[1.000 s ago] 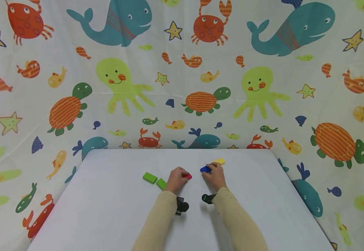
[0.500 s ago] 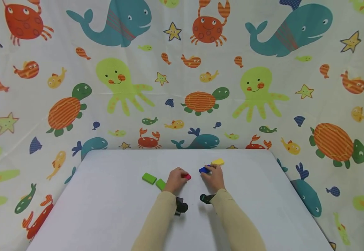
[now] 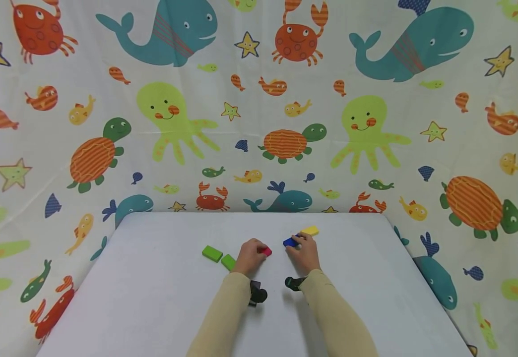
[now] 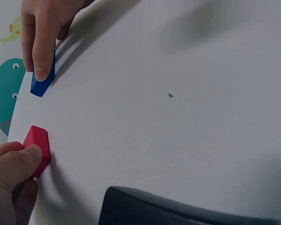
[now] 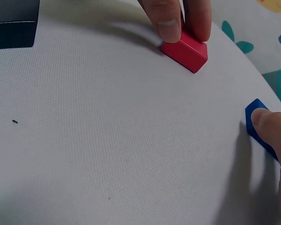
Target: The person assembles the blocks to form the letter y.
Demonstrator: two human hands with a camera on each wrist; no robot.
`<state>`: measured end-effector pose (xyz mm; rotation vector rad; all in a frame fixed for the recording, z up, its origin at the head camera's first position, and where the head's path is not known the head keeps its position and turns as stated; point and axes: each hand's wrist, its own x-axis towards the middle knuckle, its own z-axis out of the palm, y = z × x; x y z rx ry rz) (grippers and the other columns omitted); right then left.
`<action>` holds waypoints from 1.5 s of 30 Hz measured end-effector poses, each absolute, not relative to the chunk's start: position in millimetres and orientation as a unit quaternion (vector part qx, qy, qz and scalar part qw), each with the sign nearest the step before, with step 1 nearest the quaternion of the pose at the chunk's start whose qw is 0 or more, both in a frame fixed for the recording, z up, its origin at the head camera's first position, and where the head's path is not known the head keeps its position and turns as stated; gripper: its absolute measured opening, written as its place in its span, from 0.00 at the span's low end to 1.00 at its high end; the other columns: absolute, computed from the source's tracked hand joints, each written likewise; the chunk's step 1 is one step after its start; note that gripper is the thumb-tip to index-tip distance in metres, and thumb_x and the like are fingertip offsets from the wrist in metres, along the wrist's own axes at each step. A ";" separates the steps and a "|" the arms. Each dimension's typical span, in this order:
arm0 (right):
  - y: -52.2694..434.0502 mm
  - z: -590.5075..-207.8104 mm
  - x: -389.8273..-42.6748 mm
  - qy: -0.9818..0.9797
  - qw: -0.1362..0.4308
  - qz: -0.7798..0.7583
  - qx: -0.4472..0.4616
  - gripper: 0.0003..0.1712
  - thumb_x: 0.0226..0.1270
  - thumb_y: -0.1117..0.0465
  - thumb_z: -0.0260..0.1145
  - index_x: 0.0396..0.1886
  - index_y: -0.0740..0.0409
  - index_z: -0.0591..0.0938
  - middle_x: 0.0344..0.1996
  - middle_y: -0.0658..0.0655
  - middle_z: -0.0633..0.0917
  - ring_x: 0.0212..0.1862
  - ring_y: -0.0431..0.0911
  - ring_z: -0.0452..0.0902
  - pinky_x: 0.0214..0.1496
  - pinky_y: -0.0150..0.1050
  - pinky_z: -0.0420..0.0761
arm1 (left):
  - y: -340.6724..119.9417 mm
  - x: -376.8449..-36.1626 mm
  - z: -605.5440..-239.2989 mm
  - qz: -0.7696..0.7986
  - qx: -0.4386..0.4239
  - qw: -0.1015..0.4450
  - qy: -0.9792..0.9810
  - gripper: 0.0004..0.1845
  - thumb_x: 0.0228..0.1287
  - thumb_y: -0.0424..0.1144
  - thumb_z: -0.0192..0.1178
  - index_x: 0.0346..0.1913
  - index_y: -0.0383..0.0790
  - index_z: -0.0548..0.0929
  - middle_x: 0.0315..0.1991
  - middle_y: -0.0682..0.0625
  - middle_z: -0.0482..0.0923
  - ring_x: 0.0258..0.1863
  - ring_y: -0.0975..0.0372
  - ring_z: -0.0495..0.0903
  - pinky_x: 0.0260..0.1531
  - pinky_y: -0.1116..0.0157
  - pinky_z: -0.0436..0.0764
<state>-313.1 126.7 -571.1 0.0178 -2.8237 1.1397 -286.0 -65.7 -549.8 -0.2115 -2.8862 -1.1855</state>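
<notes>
Two green blocks (image 3: 212,253) are seen lying on the white table (image 3: 152,277), left of the hands. The left hand (image 3: 251,256) is held curled on a red block (image 3: 266,251), which is pinched at the fingertips and rests on the table. A little to the right, the blue block (image 3: 291,242) is pinched by the right hand (image 3: 304,253), with a yellow block (image 3: 310,230) just beyond it, farther away. In the wrist views the thumb (image 4: 23,164) is shown pressed against the red block's side and a fingertip (image 5: 267,123) on the blue block's end, details hidden in the head view.
</notes>
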 end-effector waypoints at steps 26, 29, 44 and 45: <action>126.6 -571.8 -312.7 -0.925 0.056 0.376 0.019 0.26 0.57 0.53 0.67 0.55 0.56 0.78 0.59 0.61 0.72 0.62 0.58 0.64 0.65 0.54 0.64 | -68.9 -285.0 -546.7 -0.396 -0.072 -0.013 -0.915 0.11 0.55 0.31 0.64 0.43 0.38 0.84 0.43 0.47 0.79 0.45 0.56 0.75 0.51 0.57 0.76; 126.1 -570.5 -312.5 -0.924 0.052 0.379 0.016 0.26 0.57 0.53 0.67 0.56 0.56 0.78 0.59 0.61 0.71 0.62 0.58 0.63 0.65 0.54 0.64 | -68.8 -283.9 -545.0 -0.387 -0.076 -0.010 -0.919 0.12 0.55 0.32 0.64 0.44 0.39 0.84 0.45 0.47 0.79 0.48 0.56 0.75 0.53 0.57 0.75; 130.5 -569.4 -318.6 -0.935 0.026 0.354 0.020 0.26 0.57 0.52 0.67 0.55 0.54 0.78 0.59 0.61 0.71 0.62 0.58 0.63 0.64 0.55 0.65 | -69.8 -287.3 -549.6 -0.386 -0.103 -0.017 -0.916 0.10 0.56 0.33 0.63 0.42 0.40 0.86 0.44 0.49 0.79 0.46 0.57 0.75 0.51 0.59 0.76; 130.7 -569.5 -319.7 -0.937 0.026 0.348 0.021 0.26 0.57 0.51 0.67 0.55 0.53 0.79 0.59 0.61 0.71 0.62 0.58 0.64 0.63 0.55 0.65 | -69.4 -287.3 -549.1 -0.386 -0.104 -0.017 -0.916 0.10 0.56 0.33 0.63 0.42 0.40 0.86 0.44 0.49 0.79 0.46 0.57 0.75 0.52 0.59 0.76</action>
